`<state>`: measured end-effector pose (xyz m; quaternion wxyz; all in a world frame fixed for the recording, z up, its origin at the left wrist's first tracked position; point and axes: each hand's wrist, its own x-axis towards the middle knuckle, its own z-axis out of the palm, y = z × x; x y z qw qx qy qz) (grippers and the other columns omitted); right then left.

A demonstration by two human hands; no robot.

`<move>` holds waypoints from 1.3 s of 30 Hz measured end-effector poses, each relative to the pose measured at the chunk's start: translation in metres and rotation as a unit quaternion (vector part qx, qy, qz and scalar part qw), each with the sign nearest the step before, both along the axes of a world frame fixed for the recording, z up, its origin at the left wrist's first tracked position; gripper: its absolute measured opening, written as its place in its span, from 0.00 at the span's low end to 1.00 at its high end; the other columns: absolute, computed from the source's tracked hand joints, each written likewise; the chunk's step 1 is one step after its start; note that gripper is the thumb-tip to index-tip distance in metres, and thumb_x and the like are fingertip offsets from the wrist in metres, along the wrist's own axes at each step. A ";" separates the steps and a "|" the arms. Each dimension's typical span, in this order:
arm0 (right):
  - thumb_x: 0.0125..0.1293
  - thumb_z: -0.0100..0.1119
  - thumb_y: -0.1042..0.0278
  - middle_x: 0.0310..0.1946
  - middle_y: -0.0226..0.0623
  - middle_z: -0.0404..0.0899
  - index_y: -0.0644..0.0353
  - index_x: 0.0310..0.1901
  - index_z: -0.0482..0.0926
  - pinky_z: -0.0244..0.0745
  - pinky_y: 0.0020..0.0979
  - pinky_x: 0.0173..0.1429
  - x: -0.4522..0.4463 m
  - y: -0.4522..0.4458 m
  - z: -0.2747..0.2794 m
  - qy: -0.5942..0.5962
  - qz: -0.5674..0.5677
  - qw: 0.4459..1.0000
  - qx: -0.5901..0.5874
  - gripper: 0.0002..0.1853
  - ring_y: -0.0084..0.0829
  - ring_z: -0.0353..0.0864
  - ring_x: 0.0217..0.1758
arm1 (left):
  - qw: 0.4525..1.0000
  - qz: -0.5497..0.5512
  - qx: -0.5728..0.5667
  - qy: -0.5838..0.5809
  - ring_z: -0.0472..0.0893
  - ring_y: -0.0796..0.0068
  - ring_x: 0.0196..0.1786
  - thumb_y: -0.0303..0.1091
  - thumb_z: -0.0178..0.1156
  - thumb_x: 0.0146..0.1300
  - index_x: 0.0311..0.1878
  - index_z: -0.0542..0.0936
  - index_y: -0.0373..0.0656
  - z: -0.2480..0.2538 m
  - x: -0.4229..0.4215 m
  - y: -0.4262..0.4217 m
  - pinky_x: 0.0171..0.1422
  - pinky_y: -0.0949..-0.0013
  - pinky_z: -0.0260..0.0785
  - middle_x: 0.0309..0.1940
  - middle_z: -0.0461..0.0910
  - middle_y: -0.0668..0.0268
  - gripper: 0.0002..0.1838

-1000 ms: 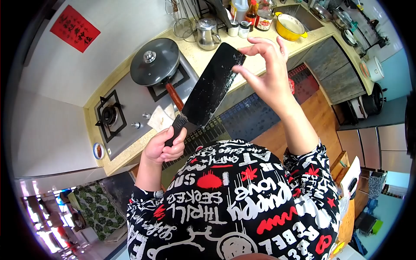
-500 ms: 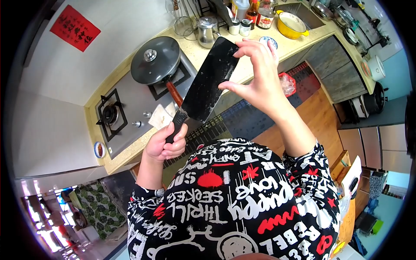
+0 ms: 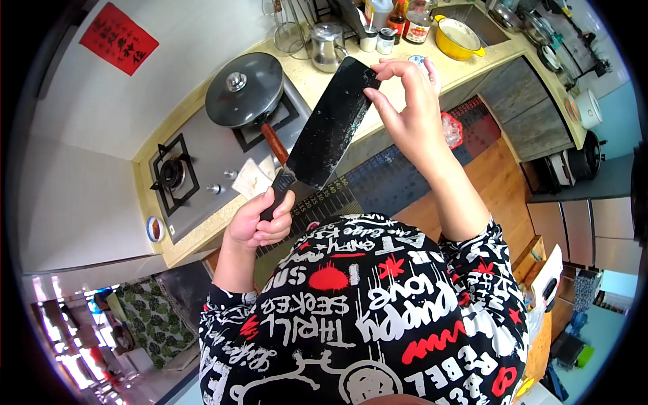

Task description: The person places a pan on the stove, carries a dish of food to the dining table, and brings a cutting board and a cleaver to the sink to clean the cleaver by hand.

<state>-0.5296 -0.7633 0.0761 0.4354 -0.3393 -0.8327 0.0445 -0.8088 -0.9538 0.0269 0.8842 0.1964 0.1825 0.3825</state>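
A black cleaver (image 3: 332, 125) with small pale specks on its blade is tilted up to the right above the counter's front edge. My left hand (image 3: 260, 219) is wrapped round its black handle. My right hand (image 3: 412, 104) is at the blade's far upper corner, thumb and forefinger at its edge, the other fingers lifted. Behind the cleaver, a lidded pan (image 3: 244, 91) with a brown handle sits on the stove. A whitish cloth (image 3: 254, 179) lies at the counter edge beside my left hand.
The stove (image 3: 202, 158) has a bare burner at the left. Along the back stand a metal pot (image 3: 328, 48), several jars and bottles, and a yellow pot (image 3: 457, 38) near the sink. A small dish (image 3: 155, 229) is at the left corner; a red basket (image 3: 451, 129) is lower right.
My right thumb has moved up along the blade, and thumb and forefinger have come closer together at its upper corner. My left hand keeps its hold on the handle.
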 end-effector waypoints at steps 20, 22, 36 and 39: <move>0.58 0.75 0.61 0.46 0.32 0.79 0.53 0.51 0.73 0.50 0.59 0.77 -0.004 -0.011 0.012 0.035 0.040 0.998 -0.024 0.23 0.40 0.78 0.59 | 1.000 0.000 0.005 -0.003 0.59 0.91 0.11 0.58 0.43 0.80 0.35 0.66 0.45 -0.002 0.000 -0.001 0.14 0.83 0.50 0.13 0.60 0.80 0.26; 0.58 0.75 0.61 0.47 0.31 0.78 0.53 0.51 0.73 0.50 0.59 0.77 -0.006 -0.016 0.014 0.032 0.057 0.998 -0.026 0.23 0.40 0.77 0.60 | 1.000 0.004 0.007 0.003 0.59 0.91 0.11 0.59 0.43 0.80 0.35 0.65 0.45 -0.003 -0.002 -0.001 0.14 0.83 0.51 0.13 0.60 0.80 0.26; 0.60 0.73 0.63 0.46 0.34 0.77 0.55 0.50 0.73 0.50 0.57 0.78 -0.003 -0.015 0.013 0.041 0.057 0.995 -0.070 0.21 0.40 0.76 0.60 | 1.000 0.003 -0.001 0.000 0.60 0.91 0.11 0.58 0.43 0.80 0.34 0.66 0.45 -0.002 0.003 0.000 0.13 0.83 0.51 0.12 0.60 0.79 0.26; 0.61 0.72 0.64 0.47 0.33 0.77 0.54 0.49 0.74 0.49 0.58 0.78 -0.002 -0.016 0.013 0.042 0.055 0.996 -0.062 0.19 0.40 0.77 0.59 | 1.000 -0.002 0.009 -0.008 0.60 0.91 0.11 0.58 0.43 0.80 0.33 0.66 0.45 -0.005 0.003 0.000 0.13 0.83 0.50 0.12 0.60 0.79 0.26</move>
